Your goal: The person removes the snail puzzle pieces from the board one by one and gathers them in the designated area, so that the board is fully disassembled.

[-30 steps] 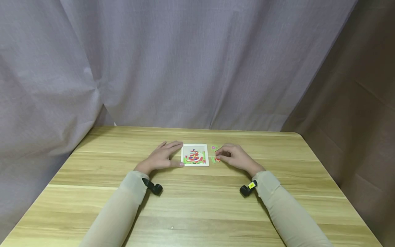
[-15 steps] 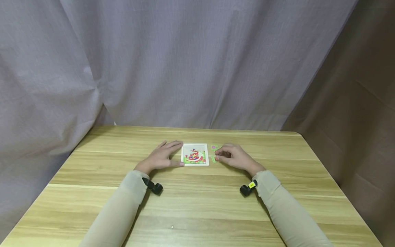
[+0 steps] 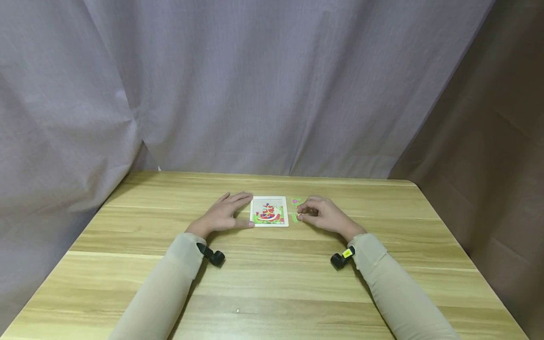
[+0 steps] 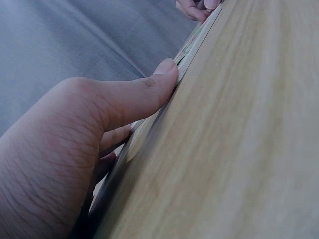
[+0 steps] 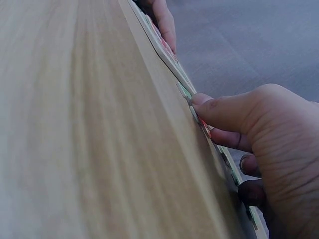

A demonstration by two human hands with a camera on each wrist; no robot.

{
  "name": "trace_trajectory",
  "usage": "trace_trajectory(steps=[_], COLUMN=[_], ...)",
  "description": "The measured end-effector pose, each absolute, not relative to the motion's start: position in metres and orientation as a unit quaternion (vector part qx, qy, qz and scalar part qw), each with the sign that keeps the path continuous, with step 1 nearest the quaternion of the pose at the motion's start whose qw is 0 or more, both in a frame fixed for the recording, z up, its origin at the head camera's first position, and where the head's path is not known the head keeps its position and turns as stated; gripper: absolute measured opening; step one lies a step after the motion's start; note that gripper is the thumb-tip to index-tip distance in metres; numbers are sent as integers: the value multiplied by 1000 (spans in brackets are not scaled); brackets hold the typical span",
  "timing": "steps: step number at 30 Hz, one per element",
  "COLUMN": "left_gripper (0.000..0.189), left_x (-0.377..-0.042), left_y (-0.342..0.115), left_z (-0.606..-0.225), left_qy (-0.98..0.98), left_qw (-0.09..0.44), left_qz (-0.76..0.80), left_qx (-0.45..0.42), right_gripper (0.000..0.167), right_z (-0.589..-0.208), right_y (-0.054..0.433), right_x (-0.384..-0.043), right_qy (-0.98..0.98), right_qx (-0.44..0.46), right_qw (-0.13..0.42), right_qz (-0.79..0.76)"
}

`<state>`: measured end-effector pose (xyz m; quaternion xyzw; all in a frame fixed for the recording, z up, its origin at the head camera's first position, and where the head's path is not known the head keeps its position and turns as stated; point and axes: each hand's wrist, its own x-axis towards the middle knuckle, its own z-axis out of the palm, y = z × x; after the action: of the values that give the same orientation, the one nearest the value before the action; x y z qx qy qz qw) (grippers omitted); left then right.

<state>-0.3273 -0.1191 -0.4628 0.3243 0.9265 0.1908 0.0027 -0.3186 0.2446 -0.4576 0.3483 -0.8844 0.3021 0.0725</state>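
Observation:
A small square jigsaw puzzle in a white frame point(image 3: 270, 225) lies flat on the table, its lower part filled with a red, white and green picture and its upper part pale. My left hand point(image 3: 222, 213) rests at its left side, thumb on the near left corner and straight fingers at the far left corner. Just right of the frame, my right hand point(image 3: 326, 216) pinches a red-edged puzzle piece point(image 5: 205, 128) between thumb and index finger, low over the table. Beside these fingertips lie a green piece with a pink flower point(image 3: 295, 201) and another green piece point(image 3: 294, 218).
The wooden table point(image 3: 272, 283) reaches back to a grey curtain point(image 3: 238, 94), and a brown curtain point(image 3: 484, 141) hangs on the right. Further puzzle pieces point(image 5: 234, 175) lie under the right hand's fingers. A tiny pale speck point(image 3: 238, 310) sits near the front.
The right thumb and fingertips have closed in on the red-edged piece, which shows less than before. The left hand and the frame stay in place; the head view shifts slightly.

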Motion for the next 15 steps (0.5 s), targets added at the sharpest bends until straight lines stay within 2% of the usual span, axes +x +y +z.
trace_trajectory(steps=[15], left_gripper=[100], left_x=[-325], left_y=[-120], left_z=[-463], left_qy=[924], left_qw=[8], left_qz=[200], left_qx=[326], right_gripper=[13], right_z=[-463], right_y=[247], right_x=[-321], right_qy=[-883], right_qx=[348], right_qw=[70], right_qz=[307])
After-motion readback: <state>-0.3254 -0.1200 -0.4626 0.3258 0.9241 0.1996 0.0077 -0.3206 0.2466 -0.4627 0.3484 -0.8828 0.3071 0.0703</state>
